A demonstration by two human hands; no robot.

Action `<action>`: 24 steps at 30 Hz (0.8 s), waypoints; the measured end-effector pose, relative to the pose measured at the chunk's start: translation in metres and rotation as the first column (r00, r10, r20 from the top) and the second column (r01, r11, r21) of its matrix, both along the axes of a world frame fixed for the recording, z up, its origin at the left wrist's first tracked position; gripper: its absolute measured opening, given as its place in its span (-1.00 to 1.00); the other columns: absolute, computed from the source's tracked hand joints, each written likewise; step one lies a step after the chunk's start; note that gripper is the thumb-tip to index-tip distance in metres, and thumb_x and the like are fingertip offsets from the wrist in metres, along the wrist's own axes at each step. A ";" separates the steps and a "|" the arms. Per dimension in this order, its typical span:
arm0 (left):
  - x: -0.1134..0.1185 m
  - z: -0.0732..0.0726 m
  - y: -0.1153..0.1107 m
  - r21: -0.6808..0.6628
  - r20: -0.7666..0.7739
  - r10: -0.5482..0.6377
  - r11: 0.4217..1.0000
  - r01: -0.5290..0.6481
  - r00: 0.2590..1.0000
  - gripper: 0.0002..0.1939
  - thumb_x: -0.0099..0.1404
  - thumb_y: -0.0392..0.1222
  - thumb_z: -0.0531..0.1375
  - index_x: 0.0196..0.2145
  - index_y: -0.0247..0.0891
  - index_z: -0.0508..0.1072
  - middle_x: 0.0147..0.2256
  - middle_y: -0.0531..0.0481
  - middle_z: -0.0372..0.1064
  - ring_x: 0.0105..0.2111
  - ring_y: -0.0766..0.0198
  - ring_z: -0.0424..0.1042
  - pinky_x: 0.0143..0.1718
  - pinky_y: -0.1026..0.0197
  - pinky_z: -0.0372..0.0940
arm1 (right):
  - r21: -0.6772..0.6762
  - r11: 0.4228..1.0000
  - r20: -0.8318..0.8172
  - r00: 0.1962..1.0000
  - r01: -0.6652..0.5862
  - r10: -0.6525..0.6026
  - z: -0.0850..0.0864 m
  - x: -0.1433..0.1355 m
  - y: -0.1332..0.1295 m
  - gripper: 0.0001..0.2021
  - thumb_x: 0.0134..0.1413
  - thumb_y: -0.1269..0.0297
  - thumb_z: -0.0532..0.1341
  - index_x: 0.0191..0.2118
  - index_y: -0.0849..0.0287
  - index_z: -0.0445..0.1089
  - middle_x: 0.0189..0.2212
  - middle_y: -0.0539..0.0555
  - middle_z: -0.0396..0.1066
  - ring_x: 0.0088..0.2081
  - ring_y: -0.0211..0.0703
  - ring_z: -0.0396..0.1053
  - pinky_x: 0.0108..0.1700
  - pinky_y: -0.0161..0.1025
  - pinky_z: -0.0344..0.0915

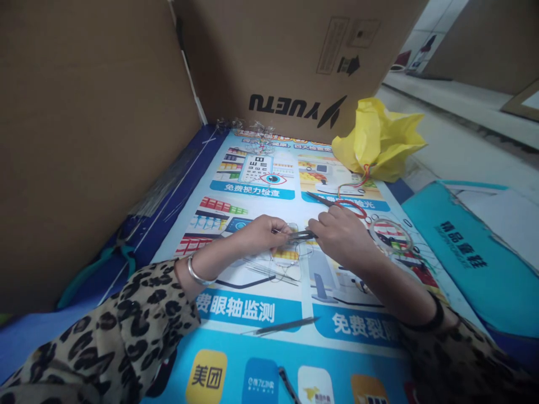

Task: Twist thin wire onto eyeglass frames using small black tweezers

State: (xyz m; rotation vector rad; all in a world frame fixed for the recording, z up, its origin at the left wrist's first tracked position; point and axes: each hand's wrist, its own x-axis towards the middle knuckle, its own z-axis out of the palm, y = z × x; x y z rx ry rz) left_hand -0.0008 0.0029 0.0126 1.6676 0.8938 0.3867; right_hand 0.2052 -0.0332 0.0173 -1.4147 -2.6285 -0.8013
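My left hand [269, 233], with a silver bangle on its wrist, pinches a thin bent wire piece [290, 252] over the printed poster sheet. My right hand [341, 234] grips slim dark metal tweezers [302, 235], whose tips reach to the left fingers and the wire. Exactly where the tips meet the wire is too small to tell. Just beyond the right hand lie red-handled scissors [356, 209], partly hidden by it. Several straight thin wires [269, 272] rest on the sheet below the hands. Nearer to me is a dark slim bundle of rods [286, 325].
Cardboard walls [269, 62] stand behind and at left. Teal-handled pliers [101, 266] and loose wires [162, 188] lie on the left. Wire shapes [256, 132] sit at the back. To the right are a yellow bag [379, 140], a clear ring-shaped roll [408, 238] and a teal box [467, 264].
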 end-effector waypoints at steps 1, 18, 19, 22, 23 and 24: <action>0.000 0.000 0.000 -0.005 0.003 0.001 1.000 -0.001 1.000 -0.89 0.08 -0.23 0.08 -0.49 -0.30 0.36 -0.66 0.15 0.21 -0.68 0.49 0.14 -0.60 0.39 0.05 | -0.003 1.000 -0.004 1.000 0.001 -0.001 -0.001 0.000 0.000 -0.85 0.01 0.46 0.06 -0.45 0.19 0.34 -0.55 0.07 0.27 -0.40 -0.17 0.08 -0.34 -0.21 -0.16; 0.001 -0.009 0.001 -0.014 0.044 0.032 0.999 -0.031 0.999 -0.88 0.07 -0.21 0.12 -0.47 -0.32 0.39 -0.58 0.13 0.24 -0.65 0.51 0.15 -0.59 0.41 0.12 | -0.148 0.984 0.013 0.995 0.098 -0.097 -0.010 -0.001 0.000 -0.81 0.02 0.45 0.01 -0.41 0.21 0.36 -0.50 0.11 0.36 -0.40 -0.14 0.21 -0.40 -0.22 -0.13; 0.001 -0.008 0.001 -0.012 0.037 0.034 0.999 -0.033 0.999 -0.88 0.07 -0.22 0.11 -0.48 -0.32 0.39 -0.59 0.13 0.23 -0.66 0.51 0.15 -0.60 0.41 0.10 | -0.155 0.982 0.008 0.995 0.104 -0.104 -0.010 -0.002 -0.001 -0.81 0.03 0.44 0.01 -0.41 0.21 0.36 -0.50 0.11 0.37 -0.40 -0.14 0.22 -0.40 -0.22 -0.12; 0.001 -0.004 0.000 0.000 0.022 0.043 0.999 -0.043 0.999 -0.89 0.07 -0.23 0.10 -0.50 -0.32 0.38 -0.65 0.15 0.20 -0.68 0.51 0.14 -0.63 0.42 0.05 | -0.190 0.972 -0.012 0.990 0.136 -0.141 -0.011 -0.004 -0.002 -0.82 0.02 0.41 0.02 -0.39 0.20 0.37 -0.48 0.10 0.39 -0.39 -0.14 0.26 -0.41 -0.24 -0.09; 0.001 -0.003 0.000 0.001 0.022 0.048 0.999 -0.048 0.999 -0.89 0.08 -0.23 0.11 -0.50 -0.32 0.38 -0.66 0.16 0.19 -0.69 0.51 0.13 -0.64 0.42 0.04 | -0.203 0.966 -0.022 0.986 0.157 -0.165 -0.012 -0.005 -0.002 -0.83 0.01 0.40 0.04 -0.38 0.19 0.37 -0.47 0.10 0.40 -0.39 -0.14 0.27 -0.41 -0.24 -0.08; 0.001 -0.002 0.000 -0.003 0.024 0.055 0.998 -0.055 0.998 -0.88 0.09 -0.22 0.11 -0.50 -0.32 0.38 -0.68 0.16 0.19 -0.69 0.51 0.13 -0.64 0.42 0.03 | -0.216 0.959 -0.031 0.980 0.185 -0.196 -0.012 -0.006 -0.002 -0.84 0.01 0.39 0.04 -0.38 0.19 0.37 -0.46 0.10 0.41 -0.38 -0.15 0.28 -0.41 -0.25 -0.07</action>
